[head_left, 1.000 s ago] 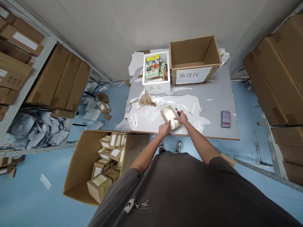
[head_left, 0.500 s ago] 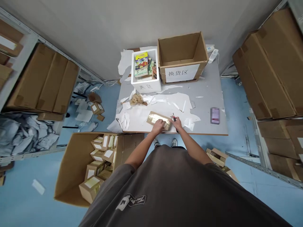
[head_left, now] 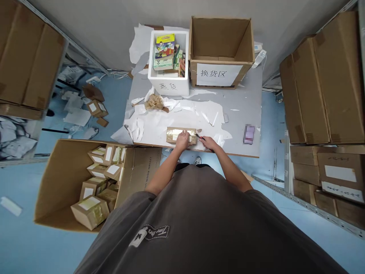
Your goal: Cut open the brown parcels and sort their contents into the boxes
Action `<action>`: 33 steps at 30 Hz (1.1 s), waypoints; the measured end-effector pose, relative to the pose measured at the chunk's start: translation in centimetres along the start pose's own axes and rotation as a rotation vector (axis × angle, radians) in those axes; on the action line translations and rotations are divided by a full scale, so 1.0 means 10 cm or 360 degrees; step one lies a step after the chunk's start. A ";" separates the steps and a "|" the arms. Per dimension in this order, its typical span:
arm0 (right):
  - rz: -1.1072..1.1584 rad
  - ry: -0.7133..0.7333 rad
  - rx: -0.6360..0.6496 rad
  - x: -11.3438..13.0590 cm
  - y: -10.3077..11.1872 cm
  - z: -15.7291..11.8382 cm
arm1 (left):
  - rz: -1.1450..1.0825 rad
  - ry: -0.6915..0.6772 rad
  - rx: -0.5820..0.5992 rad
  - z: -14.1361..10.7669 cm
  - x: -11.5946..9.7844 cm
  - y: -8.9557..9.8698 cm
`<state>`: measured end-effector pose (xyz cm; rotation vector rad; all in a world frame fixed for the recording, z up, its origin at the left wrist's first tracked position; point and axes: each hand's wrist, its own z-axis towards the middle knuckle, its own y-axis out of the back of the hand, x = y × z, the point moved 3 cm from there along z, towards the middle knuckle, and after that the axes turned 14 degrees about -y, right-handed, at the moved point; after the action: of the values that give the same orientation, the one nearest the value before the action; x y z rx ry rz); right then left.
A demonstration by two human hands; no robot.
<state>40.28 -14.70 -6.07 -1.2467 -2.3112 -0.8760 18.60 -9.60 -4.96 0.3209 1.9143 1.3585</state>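
Observation:
A small taped cardboard box [head_left: 172, 134] lies lengthwise near the front edge of the table [head_left: 242, 102]. My left hand [head_left: 183, 139] holds it from above, fingers closed over its middle and right part. A dark, slim cutter with some red on it [head_left: 202, 138] is gripped in my right hand [head_left: 208, 142], just right of the box. The cutter's tip points at the box's right end; whether it touches the cardboard is too small to tell.
A white foam box of books [head_left: 182, 86] and an open carton [head_left: 242, 76] stand at the back. Crumpled brown paper [head_left: 154, 102] and torn white paper [head_left: 137, 129] lie to the left. A phone [head_left: 249, 134] is at the right. A large carton of parcels [head_left: 57, 182] stands lower left.
The box has turned to lie parallel to the table edge. My right hand has drawn back slightly from it, and the cutter now points at its right end. The whole view has shifted.

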 end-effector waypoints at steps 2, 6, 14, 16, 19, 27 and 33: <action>-0.0154 -0.0045 -0.0023 0.03 0.00 -0.02 | -0.0035 -0.0016 0.0016 0.01 0.02 0.01; -0.0330 -0.0029 0.0001 0.18 -0.02 0.03 | -0.0051 -0.0059 0.0029 -0.02 0.03 0.00; -0.0258 -0.0130 0.0241 0.19 -0.02 0.02 | -0.0043 -0.0043 -0.0029 -0.08 0.03 0.01; -0.0087 -0.0217 0.0377 0.11 -0.09 -0.04 | -0.0043 -0.0046 -0.0006 -0.07 0.02 0.01; 0.0100 -0.0237 0.0353 0.05 -0.19 -0.12 | -0.0052 -0.0082 0.0023 -0.07 0.02 0.02; 0.0277 -0.0238 0.0204 -0.13 -0.11 -0.28 | -0.0128 0.0018 -0.0060 -0.03 0.13 0.25; 0.0436 -0.0252 0.0056 -0.07 -0.08 -0.37 | -0.0098 0.0065 -0.0045 0.14 0.32 0.19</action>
<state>40.04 -17.96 -3.98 -1.6209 -2.1882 -0.6607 16.97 -5.97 -4.82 0.2205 1.9207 1.3598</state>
